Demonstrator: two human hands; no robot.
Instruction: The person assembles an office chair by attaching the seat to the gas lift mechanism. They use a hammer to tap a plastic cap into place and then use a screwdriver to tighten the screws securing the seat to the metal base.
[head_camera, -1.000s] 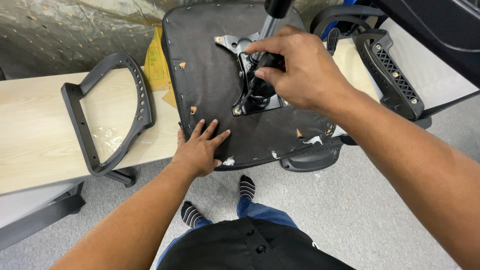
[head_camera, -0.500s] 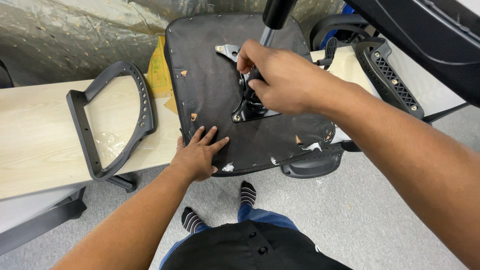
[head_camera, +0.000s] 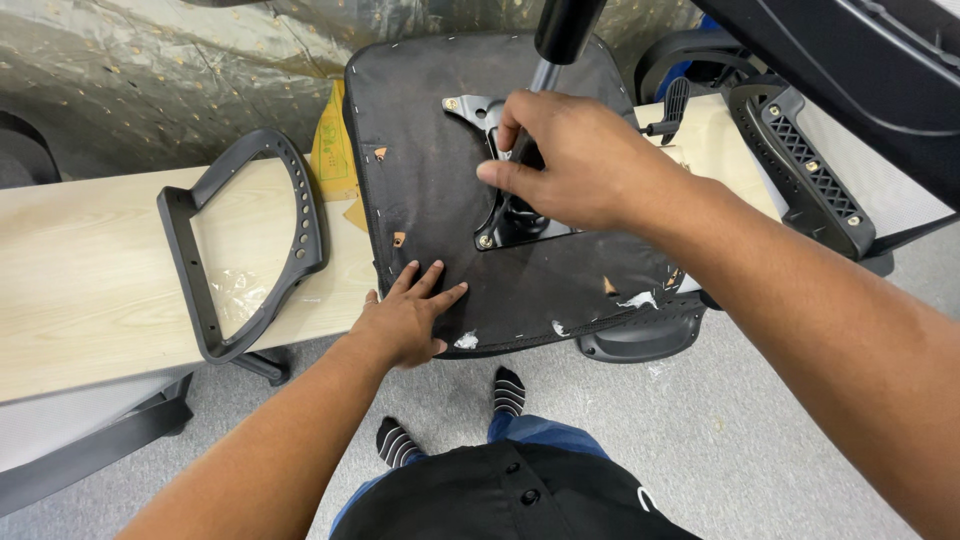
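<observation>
An upturned chair seat (head_camera: 440, 200), black on its underside, is laid across the near edge of a pale wooden table (head_camera: 90, 290), with its near rim overhanging the table edge above grey carpet (head_camera: 700, 440). On its left, just beside it, a loose black armrest frame (head_camera: 250, 240) is lying flat on the table, and bare tabletop is left open further left. On the right, a second black armrest (head_camera: 805, 170) is lying close beside the seat, and a dark chair part is seen above it at the far right, so room on that side is tight. The far side is closed off by a crinkled plastic sheet (head_camera: 150, 70). Beneath the overhang, striped socks (head_camera: 505, 390) are seen on the carpet.

The left hand (head_camera: 405, 320) is laid flat on the seat's near left corner, fingers spread and lightly fanned, palm pressed down at the rim; nothing is gripped.

The right hand (head_camera: 570, 160) is placed over the metal mounting plate (head_camera: 500, 225) bolted at the seat's middle. Its fingers are curled together around the mechanism there, at the foot of the black gas cylinder (head_camera: 565, 30) that rises toward the camera. What exactly is enclosed under the palm cannot be told.
</observation>
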